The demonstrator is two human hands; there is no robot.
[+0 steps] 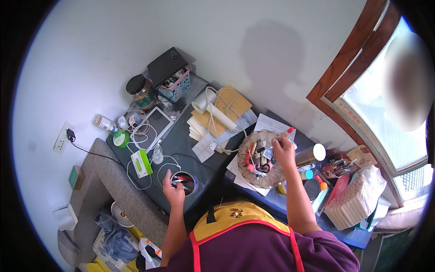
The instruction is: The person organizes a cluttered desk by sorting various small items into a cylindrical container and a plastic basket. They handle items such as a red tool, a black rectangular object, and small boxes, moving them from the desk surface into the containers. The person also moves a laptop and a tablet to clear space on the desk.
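My left hand (175,192) grips the near-left rim of a round container (196,185), its thumb over the edge. Pens and other slim items (183,178) lie inside. My right hand (284,151) is over the right side of a round, brownish basket (244,144) with a geometric pattern. A small dark object (279,139) shows at its fingertips; what it is I cannot tell. The basket holds a jumble: a red stick-shaped item (247,157), a white cable (253,161), a pink piece (250,167) and several small tubes.
A white hair dryer (221,117) lies on papers beyond the container. To the left are a tablet (159,124), tangled cables and a green-and-white box (141,164). A tall cylinder (307,154), a dark coiled disc (311,189) and a plastic-wrapped pack (355,199) stand right of the basket.
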